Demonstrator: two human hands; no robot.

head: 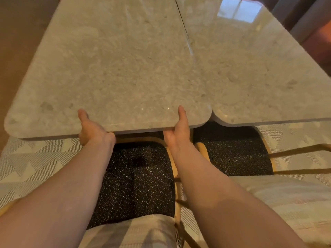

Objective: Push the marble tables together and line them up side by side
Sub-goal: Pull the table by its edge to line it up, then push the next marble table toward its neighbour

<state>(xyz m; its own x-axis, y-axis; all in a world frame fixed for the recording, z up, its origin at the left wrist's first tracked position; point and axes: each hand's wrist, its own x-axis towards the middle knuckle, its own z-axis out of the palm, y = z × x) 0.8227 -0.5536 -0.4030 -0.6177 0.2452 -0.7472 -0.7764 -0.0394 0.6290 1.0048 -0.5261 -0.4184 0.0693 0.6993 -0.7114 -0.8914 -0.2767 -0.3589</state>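
Tops clear, nothing on left marble table or right marble table, free to sweep across both. Seam btwn them closed to a thin line, no room for a finger; only a small notch at near rounded corners. Near edge of left table taken by left hand and right hand, thumbs on top, fingers hidden under. Below edge: speckled chair seats w/ wooden frames tight under both tables, little clearance there (depth hard to judge). Open carpet far left and right of chairs.
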